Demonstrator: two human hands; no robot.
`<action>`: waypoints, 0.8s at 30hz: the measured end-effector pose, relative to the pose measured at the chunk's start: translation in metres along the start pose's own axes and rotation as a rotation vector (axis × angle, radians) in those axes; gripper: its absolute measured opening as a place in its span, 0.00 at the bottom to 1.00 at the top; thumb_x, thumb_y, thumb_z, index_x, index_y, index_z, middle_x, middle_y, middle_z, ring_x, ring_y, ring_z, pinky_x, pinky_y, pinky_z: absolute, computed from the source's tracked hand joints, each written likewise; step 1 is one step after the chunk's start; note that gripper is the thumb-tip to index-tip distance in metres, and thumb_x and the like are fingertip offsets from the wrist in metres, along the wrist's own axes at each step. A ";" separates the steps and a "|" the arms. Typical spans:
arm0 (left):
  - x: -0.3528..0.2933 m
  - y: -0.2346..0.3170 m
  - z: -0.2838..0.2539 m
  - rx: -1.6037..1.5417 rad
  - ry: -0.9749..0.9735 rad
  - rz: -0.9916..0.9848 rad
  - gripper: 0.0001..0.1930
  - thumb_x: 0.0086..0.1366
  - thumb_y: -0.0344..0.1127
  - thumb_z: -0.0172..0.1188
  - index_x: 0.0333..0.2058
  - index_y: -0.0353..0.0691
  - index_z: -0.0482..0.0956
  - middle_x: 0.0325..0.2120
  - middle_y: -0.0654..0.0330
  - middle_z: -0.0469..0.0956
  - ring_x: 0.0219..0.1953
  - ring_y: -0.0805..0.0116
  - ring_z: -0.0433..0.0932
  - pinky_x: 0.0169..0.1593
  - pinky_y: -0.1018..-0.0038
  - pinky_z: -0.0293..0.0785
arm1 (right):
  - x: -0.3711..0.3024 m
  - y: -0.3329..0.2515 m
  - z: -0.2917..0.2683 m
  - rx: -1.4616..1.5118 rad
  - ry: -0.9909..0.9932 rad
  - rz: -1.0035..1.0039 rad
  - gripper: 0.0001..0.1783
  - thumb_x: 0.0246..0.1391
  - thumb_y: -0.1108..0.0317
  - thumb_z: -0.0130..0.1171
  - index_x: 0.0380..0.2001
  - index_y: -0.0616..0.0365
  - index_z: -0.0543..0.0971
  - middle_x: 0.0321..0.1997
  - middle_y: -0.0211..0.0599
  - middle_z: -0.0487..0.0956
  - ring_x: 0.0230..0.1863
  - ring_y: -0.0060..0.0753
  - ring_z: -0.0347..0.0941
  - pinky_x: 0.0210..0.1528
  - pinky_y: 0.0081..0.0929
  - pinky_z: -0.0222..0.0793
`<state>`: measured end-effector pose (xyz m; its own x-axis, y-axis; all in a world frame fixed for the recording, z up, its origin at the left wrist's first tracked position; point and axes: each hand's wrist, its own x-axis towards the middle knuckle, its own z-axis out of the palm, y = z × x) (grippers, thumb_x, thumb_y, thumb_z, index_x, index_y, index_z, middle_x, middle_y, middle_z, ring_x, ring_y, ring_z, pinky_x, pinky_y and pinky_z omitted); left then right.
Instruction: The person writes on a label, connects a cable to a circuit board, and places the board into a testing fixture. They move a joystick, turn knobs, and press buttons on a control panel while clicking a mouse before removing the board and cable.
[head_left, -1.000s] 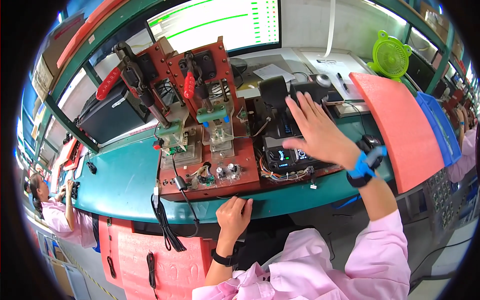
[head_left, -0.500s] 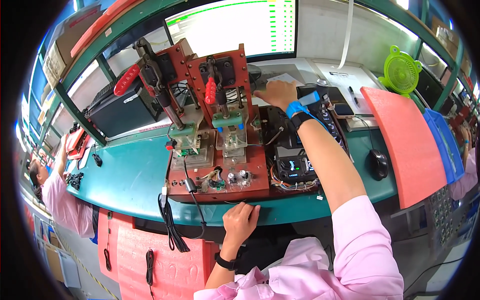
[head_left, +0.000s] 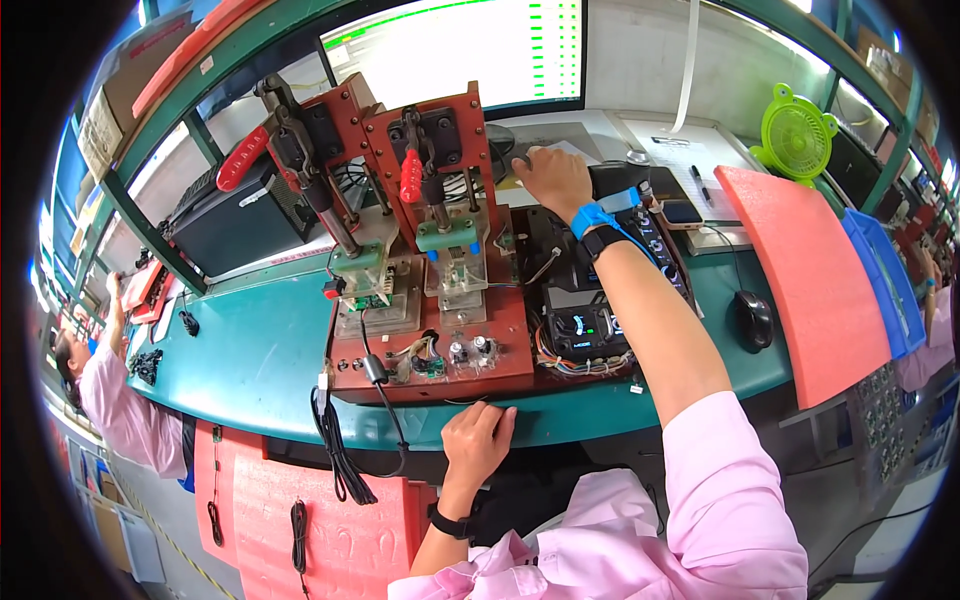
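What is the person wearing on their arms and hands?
Both arms have pink sleeves. The right sleeve is pushed up past the elbow. The right hand is bare, with a bright blue strap and a black band at the wrist. The left hand is bare too, with a black wristband beside the pink cuff.

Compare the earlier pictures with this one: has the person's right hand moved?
Yes. The right hand has gone from above the black device farther back, beside the red press fixture, below the monitor.

Right hand (head_left: 552, 178) behind red fixture (head_left: 430, 250)
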<state>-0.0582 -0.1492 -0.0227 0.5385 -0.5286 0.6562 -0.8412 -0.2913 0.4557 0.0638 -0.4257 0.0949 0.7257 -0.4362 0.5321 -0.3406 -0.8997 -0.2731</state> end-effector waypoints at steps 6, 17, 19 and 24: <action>0.000 0.001 0.001 -0.003 -0.003 -0.008 0.10 0.47 0.28 0.60 0.15 0.37 0.67 0.11 0.57 0.63 0.14 0.58 0.65 0.17 0.69 0.59 | 0.000 -0.001 -0.002 -0.069 -0.006 0.030 0.19 0.47 0.51 0.48 0.23 0.56 0.78 0.26 0.42 0.78 0.31 0.44 0.74 0.49 0.45 0.58; 0.000 -0.001 0.002 0.007 0.002 -0.004 0.12 0.47 0.27 0.60 0.14 0.37 0.65 0.10 0.57 0.63 0.13 0.58 0.65 0.17 0.69 0.58 | -0.001 -0.001 -0.001 -0.111 -0.041 0.001 0.18 0.46 0.53 0.48 0.23 0.56 0.78 0.26 0.42 0.77 0.31 0.43 0.74 0.48 0.44 0.58; 0.000 0.000 0.002 0.002 0.001 -0.006 0.12 0.47 0.27 0.60 0.14 0.37 0.65 0.11 0.57 0.63 0.13 0.58 0.65 0.17 0.69 0.58 | 0.002 0.001 0.000 -0.026 0.003 0.051 0.17 0.46 0.54 0.49 0.23 0.56 0.78 0.25 0.42 0.77 0.30 0.43 0.74 0.47 0.44 0.59; 0.000 0.000 0.001 0.008 -0.008 -0.010 0.11 0.47 0.27 0.60 0.14 0.37 0.66 0.11 0.57 0.63 0.13 0.58 0.65 0.17 0.69 0.58 | -0.001 0.001 0.001 -0.038 0.059 0.044 0.15 0.45 0.55 0.50 0.23 0.56 0.78 0.25 0.41 0.77 0.30 0.42 0.74 0.45 0.44 0.60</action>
<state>-0.0584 -0.1501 -0.0234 0.5466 -0.5322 0.6465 -0.8360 -0.3028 0.4576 0.0640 -0.4259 0.0933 0.6735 -0.4743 0.5669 -0.3942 -0.8793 -0.2673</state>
